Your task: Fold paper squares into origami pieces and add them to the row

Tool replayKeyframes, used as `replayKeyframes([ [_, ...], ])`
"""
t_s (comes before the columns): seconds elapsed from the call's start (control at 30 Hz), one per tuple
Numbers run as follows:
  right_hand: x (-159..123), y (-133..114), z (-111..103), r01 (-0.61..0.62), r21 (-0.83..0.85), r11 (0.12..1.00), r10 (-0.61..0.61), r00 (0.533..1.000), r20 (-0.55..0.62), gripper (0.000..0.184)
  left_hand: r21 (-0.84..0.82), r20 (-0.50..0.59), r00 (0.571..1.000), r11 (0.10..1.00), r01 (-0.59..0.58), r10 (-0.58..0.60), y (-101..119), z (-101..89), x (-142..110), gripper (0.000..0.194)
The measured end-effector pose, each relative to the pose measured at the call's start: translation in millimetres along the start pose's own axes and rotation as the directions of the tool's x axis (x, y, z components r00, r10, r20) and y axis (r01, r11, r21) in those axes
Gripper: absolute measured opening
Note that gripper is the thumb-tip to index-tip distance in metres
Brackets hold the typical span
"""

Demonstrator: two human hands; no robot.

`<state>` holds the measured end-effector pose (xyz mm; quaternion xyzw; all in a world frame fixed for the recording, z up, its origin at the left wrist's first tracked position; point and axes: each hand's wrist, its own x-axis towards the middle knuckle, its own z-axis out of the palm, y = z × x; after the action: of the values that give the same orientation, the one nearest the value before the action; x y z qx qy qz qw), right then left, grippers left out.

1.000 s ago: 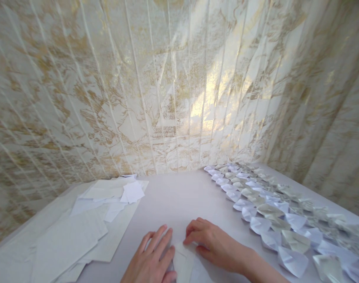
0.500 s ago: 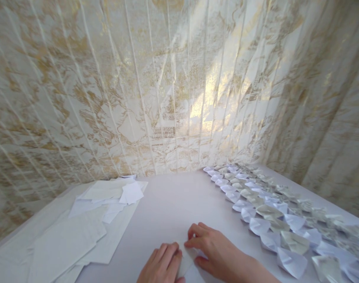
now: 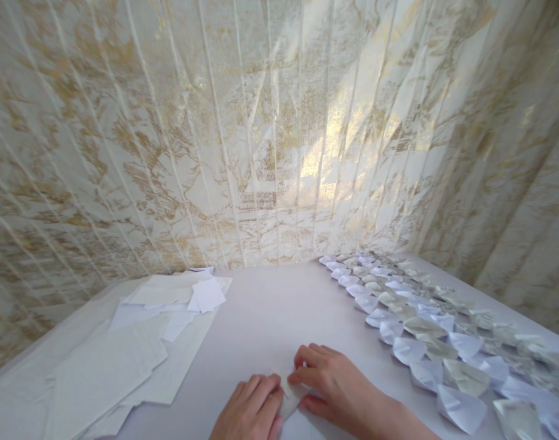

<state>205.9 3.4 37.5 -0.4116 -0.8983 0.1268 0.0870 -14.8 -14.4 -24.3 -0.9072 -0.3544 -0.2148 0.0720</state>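
While both hands work at the near edge of the table (image 3: 261,318), a small pale piece of paper (image 3: 289,403) lies between them, partly hidden, near the middle. Left hand (image 3: 249,408): fingers drawn together and bent over the paper's left side; any pinch beneath is hidden, cannot tell. Right hand (image 3: 332,386): fingers curled, index tip at the paper's far right part, thumb set apart and nearer; whether an edge is caught between cannot be told.

Step in hand, judged: a fold being formed or pressed, since the paper shows overlapping layers. Next move appears to call for a steady right fingertip and firm, even pressure from the left, edges kept aligned; a slip would probably skew the crease.

Right side, near to far: rows of folded paper pieces (image 3: 462,408), white and greyish, closely set, some overlapping. Left side: large pale sheets (image 3: 109,370), loosely overlapped; farther along, small white sheets (image 3: 208,296) on top. Far limit: patterned curtain (image 3: 265,153), gold on white, brightly lit right of centre.
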Motion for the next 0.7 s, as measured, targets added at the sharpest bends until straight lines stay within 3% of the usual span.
replayKeyframes([
  [0.13, 1, 3, 3, 0.050, -0.044, 0.998, -0.052, 0.998, -0.041, 0.013, -0.036, -0.007, 1.000, 0.999, 0.006, -0.007, 1, -6.1, 3, 0.024],
  [0.37, 4, 0, 13, 0.111, -0.164, 0.980, -0.120, 0.992, -0.043, 0.014, -0.188, 0.061, 0.996, 0.980, 0.071, -0.060, 0, -17.9, 7, 0.018],
  [0.7, 4, -7, 12, 0.048, -0.123, 0.991, -0.048, 0.999, 0.005, 0.012, -0.193, 0.085, 0.995, 0.979, 0.066, -0.051, 0, -23.7, 10, 0.017],
])
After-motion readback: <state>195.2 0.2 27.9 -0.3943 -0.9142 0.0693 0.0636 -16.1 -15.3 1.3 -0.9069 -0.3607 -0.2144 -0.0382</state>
